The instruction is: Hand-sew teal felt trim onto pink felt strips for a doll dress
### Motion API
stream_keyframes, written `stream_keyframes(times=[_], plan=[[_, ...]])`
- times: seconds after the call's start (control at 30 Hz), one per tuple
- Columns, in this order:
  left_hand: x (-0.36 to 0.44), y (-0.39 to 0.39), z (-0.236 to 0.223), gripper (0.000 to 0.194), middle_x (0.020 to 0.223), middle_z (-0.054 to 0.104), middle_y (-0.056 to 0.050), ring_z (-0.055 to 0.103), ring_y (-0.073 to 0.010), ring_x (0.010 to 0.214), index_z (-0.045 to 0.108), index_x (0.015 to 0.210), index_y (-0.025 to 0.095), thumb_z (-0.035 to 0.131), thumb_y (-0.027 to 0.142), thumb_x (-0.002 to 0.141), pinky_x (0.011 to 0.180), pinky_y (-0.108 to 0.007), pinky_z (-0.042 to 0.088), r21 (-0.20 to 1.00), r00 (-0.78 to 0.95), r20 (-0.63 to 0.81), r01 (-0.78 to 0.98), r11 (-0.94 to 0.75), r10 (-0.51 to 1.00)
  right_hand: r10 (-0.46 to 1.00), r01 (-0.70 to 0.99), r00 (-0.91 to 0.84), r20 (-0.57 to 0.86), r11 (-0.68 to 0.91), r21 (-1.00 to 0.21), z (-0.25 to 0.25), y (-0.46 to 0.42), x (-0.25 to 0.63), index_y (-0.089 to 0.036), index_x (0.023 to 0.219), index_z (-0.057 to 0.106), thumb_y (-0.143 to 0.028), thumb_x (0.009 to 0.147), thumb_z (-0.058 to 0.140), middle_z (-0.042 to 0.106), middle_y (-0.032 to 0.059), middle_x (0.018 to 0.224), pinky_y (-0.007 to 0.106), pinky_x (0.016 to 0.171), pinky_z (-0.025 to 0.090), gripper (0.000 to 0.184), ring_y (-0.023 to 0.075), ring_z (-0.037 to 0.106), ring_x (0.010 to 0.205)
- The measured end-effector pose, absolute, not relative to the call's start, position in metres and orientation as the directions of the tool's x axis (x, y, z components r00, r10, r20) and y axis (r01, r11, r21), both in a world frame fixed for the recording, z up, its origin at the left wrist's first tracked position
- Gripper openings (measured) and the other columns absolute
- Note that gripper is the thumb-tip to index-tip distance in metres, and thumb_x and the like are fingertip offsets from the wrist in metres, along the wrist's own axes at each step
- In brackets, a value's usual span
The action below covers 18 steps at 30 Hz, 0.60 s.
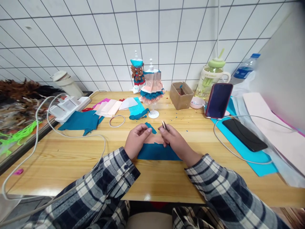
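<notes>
While R fingers (165, 133) hold tool (163, 124), teal scrap (151, 128) is btwn L fingers (147, 133).

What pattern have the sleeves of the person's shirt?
The sleeves are plaid: dark navy, grey and white, in the head view.

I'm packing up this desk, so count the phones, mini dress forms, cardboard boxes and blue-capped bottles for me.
Phones: 2 (propped phone, flat phone)
Mini dress forms: 2 (rear form, front form)
Cardboard box: 1
Blue-capped bottle: 1
Total: 6
</notes>
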State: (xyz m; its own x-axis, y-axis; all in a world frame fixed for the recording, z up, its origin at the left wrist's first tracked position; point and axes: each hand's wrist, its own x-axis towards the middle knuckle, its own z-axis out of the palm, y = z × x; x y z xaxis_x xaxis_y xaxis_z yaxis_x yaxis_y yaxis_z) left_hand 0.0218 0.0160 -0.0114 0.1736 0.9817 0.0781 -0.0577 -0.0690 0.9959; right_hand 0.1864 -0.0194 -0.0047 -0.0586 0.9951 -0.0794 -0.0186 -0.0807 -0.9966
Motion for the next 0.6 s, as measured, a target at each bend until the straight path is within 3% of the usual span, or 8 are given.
stream_keyframes(times=[0.1,0.27,0.37,0.6], plan=[[0.020,0.018,-0.007,0.031,0.076,0.067,0.000,0.059,-0.0106,0.067,0.057,0.079,0.018,0.078,0.040,0.070,0.069,-0.024,0.047,0.970,0.172,-0.047,-0.227,0.086,0.984,0.995,-0.015,-0.095,-0.033,-0.034,-0.999,-0.006,-0.023,0.184,-0.023,0.090,0.046,-0.057,0.092,0.035,0.041,-0.0063,0.065,0.027,0.061,0.050,0.035,0.0113,0.047,0.057],[0.019,0.017,0.001,0.034,0.077,0.068,0.002,0.063,-0.0085,0.069,0.057,0.081,0.017,0.083,0.031,0.064,0.067,-0.020,0.049,0.900,0.201,-0.165,-0.368,0.231,0.966,0.970,0.260,-0.242,-0.012,0.053,-0.964,-0.005,-0.031,0.181,-0.024,0.094,0.043,-0.047,0.097,0.036,0.056,-0.0055,0.065,0.025,0.058,0.046,0.025,0.0117,0.056,0.056],[0.019,0.016,0.002,0.033,0.071,0.065,0.003,0.061,-0.0072,0.065,0.057,0.077,0.016,0.084,0.028,0.063,0.065,-0.019,0.048,0.897,0.203,-0.173,-0.371,0.239,0.964,0.954,0.329,-0.296,-0.040,0.063,-0.942,-0.003,-0.034,0.181,-0.024,0.094,0.040,-0.046,0.100,0.030,0.058,-0.0061,0.064,0.023,0.051,0.041,0.025,0.0109,0.055,0.049],[0.020,0.016,0.000,0.033,0.067,0.062,0.004,0.057,-0.0079,0.061,0.057,0.079,0.017,0.083,0.031,0.064,0.063,-0.021,0.045,0.938,0.156,-0.101,-0.315,0.147,0.982,0.915,0.381,-0.402,-0.047,0.120,-0.917,-0.002,-0.038,0.180,-0.025,0.092,0.037,-0.046,0.102,0.027,0.060,-0.0056,0.065,0.022,0.053,0.040,0.025,0.0101,0.055,0.048]])
